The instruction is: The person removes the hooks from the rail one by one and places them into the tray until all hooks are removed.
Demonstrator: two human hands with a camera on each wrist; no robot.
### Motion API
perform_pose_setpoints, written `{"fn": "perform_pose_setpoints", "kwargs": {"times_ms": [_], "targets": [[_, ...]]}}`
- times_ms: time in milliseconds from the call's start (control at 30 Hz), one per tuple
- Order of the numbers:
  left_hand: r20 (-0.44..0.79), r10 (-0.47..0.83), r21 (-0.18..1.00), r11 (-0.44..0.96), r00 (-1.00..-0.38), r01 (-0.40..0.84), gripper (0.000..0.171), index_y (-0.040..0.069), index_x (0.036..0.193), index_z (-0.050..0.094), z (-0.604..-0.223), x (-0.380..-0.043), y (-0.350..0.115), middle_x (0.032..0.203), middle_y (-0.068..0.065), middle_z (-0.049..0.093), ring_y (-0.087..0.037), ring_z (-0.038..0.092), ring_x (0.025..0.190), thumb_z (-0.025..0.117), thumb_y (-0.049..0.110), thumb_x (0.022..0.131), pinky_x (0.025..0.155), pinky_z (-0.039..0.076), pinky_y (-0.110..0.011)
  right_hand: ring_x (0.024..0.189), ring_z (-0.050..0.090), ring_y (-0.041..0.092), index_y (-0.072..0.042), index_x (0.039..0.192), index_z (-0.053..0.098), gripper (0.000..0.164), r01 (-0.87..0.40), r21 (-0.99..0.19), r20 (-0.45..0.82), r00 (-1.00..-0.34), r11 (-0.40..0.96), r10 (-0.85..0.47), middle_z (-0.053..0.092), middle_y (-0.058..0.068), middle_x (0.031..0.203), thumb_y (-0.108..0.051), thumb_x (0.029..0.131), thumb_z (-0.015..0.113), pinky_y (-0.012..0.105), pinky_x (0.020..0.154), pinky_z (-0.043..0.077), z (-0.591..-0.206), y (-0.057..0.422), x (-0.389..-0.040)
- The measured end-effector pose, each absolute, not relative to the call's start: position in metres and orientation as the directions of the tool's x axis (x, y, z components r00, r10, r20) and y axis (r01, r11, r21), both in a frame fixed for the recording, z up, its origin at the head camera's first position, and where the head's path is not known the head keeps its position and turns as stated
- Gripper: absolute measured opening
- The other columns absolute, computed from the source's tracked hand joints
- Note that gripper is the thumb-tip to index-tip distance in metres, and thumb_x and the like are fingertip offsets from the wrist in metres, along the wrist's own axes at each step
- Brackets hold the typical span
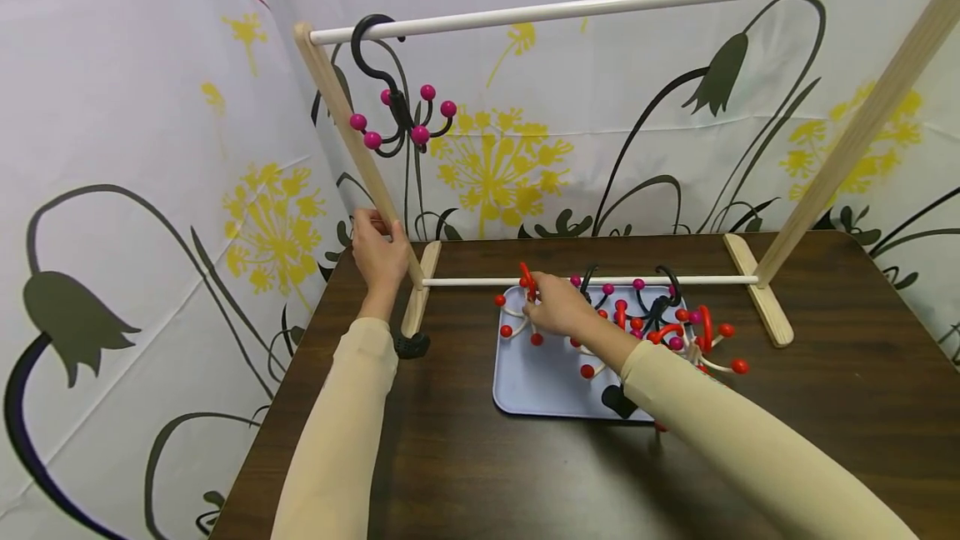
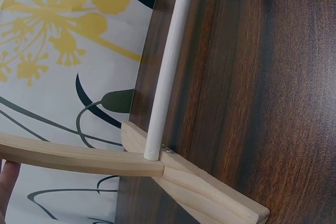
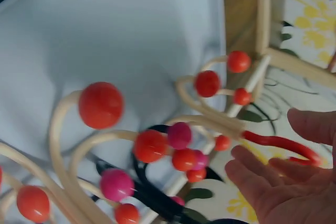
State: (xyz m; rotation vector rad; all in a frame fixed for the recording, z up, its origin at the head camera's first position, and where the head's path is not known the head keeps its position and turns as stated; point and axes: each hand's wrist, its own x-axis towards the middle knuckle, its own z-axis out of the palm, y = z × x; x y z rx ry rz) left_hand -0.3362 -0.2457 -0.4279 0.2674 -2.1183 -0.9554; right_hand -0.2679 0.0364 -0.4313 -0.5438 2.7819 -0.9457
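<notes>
My left hand [image 1: 380, 257] grips the left wooden upright [image 1: 352, 140] of a rack low down; in the left wrist view only a finger [image 2: 8, 184] shows against the upright. Over the tray, my right hand [image 1: 558, 305] is around the red hook of a cream multi-arm hanger [image 1: 517, 315] with red ball tips. The right wrist view shows its fingers spread and relaxed, with the red hook [image 3: 283, 142] between thumb and fingers and no firm hold visible. A black hanger [image 1: 401, 111] with pink balls hangs from the white top rod [image 1: 525, 13], near its left end.
A pale blue tray [image 1: 528, 394] bears several more hangers, black with pink balls [image 1: 660, 307] and cream with red balls [image 1: 705, 344], crowded at its right. The rack's lower white rod [image 1: 472, 282] runs behind the tray. A patterned curtain [image 1: 150, 107] stands behind the dark wooden table [image 1: 450, 457].
</notes>
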Motion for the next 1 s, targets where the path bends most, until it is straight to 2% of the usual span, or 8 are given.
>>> {"fn": "perform_pose_setpoints", "kwargs": {"times_ms": [133,267,467,567,700,833,933,1000], "targets": [[0.567,-0.473,0.712,0.693,-0.674,0.112,0.027,0.002,0.108,0.053,-0.428,-0.335,-0.248,0.097,-0.015,0.058,-0.033,0.059,0.089,0.066,0.014,0.088,0.080,0.044,-0.052,0.105,0.061,0.032,0.005,0.147,0.036,0.071,-0.265,-0.613,-0.073,-0.919,0.745,-0.387,0.061,0.022,0.124,-0.024,0.090,0.067,0.048,0.093,0.046,-0.410,0.039,-0.257],[0.559,-0.475,0.719,0.686,-0.679,0.112,0.027,0.002,0.108,0.052,-0.427,-0.334,-0.247,0.098,-0.015,0.059,-0.033,0.059,0.090,0.066,0.015,0.089,0.079,0.044,-0.052,0.112,0.062,0.032,0.004,0.150,0.032,0.075,-0.289,-0.632,-0.034,-0.917,0.719,-0.398,0.057,0.023,0.132,-0.026,0.091,0.068,0.048,0.096,0.046,-0.387,0.046,-0.249],[0.559,-0.475,0.725,0.678,-0.680,0.122,0.025,0.002,0.107,0.052,-0.428,-0.333,-0.246,0.097,-0.015,0.057,-0.032,0.059,0.089,0.065,0.015,0.090,0.077,0.043,-0.052,0.119,0.059,0.028,-0.005,0.144,0.045,0.058,-0.461,-0.667,0.248,-0.878,0.585,-0.410,0.053,0.014,0.139,-0.017,0.092,0.067,0.044,0.094,0.047,-0.355,0.055,-0.249],[0.559,-0.476,0.726,0.677,-0.679,0.122,0.025,0.002,0.107,0.052,-0.428,-0.334,-0.246,0.096,-0.014,0.057,-0.033,0.058,0.088,0.065,0.015,0.089,0.078,0.043,-0.052,0.120,0.056,0.026,-0.006,0.140,0.050,0.052,-0.599,-0.614,0.427,-0.800,0.514,-0.422,0.055,0.011,0.135,-0.014,0.092,0.067,0.040,0.092,0.048,-0.335,0.050,-0.258],[0.560,-0.479,0.720,0.685,-0.676,0.112,0.026,0.003,0.107,0.052,-0.429,-0.336,-0.249,0.096,-0.014,0.058,-0.033,0.059,0.089,0.066,0.016,0.089,0.079,0.044,-0.052,0.126,0.050,0.022,-0.006,0.142,0.049,0.054,-0.728,-0.523,0.580,-0.685,0.443,-0.441,0.053,0.010,0.140,-0.012,0.091,0.068,0.036,0.097,0.044,-0.302,0.033,-0.276],[0.566,-0.480,0.713,0.694,-0.670,0.105,0.026,0.003,0.107,0.052,-0.428,-0.336,-0.249,0.096,-0.014,0.058,-0.032,0.059,0.089,0.066,0.016,0.088,0.079,0.044,-0.052,0.133,0.042,0.010,-0.007,0.145,0.046,0.056,-0.761,-0.574,0.618,-0.645,0.303,-0.449,0.047,0.005,0.147,-0.012,0.093,0.065,0.030,0.101,0.042,-0.268,0.006,-0.293],[0.565,-0.478,0.712,0.694,-0.673,0.105,0.026,0.003,0.107,0.052,-0.428,-0.335,-0.249,0.096,-0.013,0.059,-0.032,0.060,0.089,0.065,0.016,0.089,0.078,0.044,-0.052,0.135,0.040,0.005,-0.007,0.146,0.044,0.056,-0.714,-0.675,0.589,-0.673,0.185,-0.447,0.045,0.003,0.149,-0.013,0.094,0.063,0.024,0.101,0.040,-0.249,-0.016,-0.304],[0.562,-0.476,0.713,0.693,-0.676,0.105,0.026,0.003,0.107,0.052,-0.428,-0.335,-0.248,0.096,-0.013,0.059,-0.032,0.060,0.089,0.065,0.016,0.089,0.078,0.044,-0.052,0.135,0.039,0.004,-0.008,0.149,0.040,0.060,-0.654,-0.738,0.528,-0.713,0.166,-0.462,0.043,0.003,0.151,-0.016,0.094,0.062,0.021,0.103,0.036,-0.238,-0.029,-0.309]]}}
